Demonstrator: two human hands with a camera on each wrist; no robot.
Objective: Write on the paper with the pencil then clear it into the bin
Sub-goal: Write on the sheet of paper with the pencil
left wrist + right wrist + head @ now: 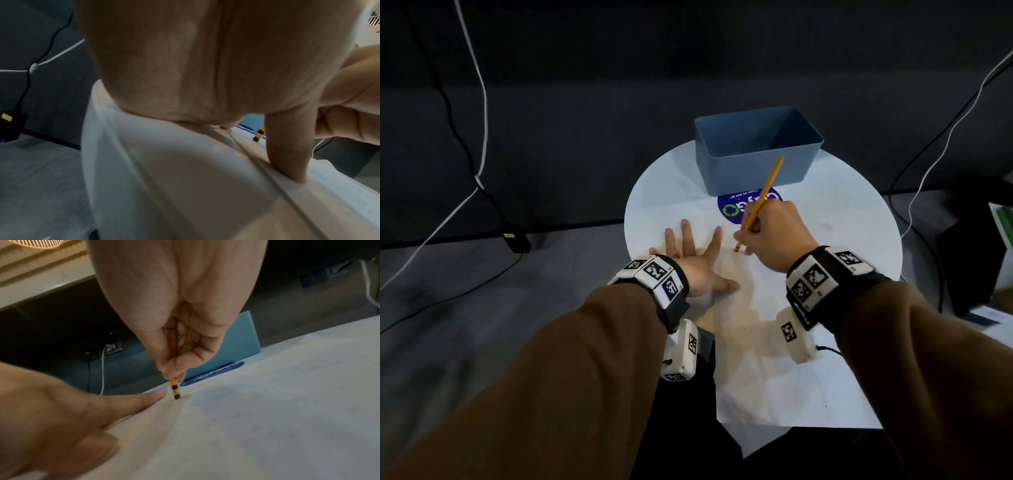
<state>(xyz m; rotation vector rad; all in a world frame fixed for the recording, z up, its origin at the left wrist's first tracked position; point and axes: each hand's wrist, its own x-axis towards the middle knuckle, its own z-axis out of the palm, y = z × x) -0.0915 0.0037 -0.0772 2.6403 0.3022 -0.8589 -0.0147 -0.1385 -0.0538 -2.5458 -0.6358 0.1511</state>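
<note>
Round white table [654, 192] sits over grey floor, dark wall behind; I see cables hanging on both sides and a black adapter [516, 238] on the floor to the left. Paper [784, 359] covers the near half of the table and its near edge overhangs the rim toward me. Left hand [693, 263] lies flat on the paper's left edge, fingers straight and spread, gripping nothing; left wrist view shows the thumb [287, 151] pressing down on the sheet. Right hand [774, 233] pinches the pencil [760, 202] low on the shaft, fingers curled round it. Tip is on the paper just beside the left index finger [131, 400]; the top end leans away over the bin's front wall. Blue bin [753, 171] stands at the far edge of the table, open top, and I can't make out anything in it. Blue round sticker [732, 209] sits between bin and paper, partly under the right hand. Open tabletop shows left and right of the bin.
</note>
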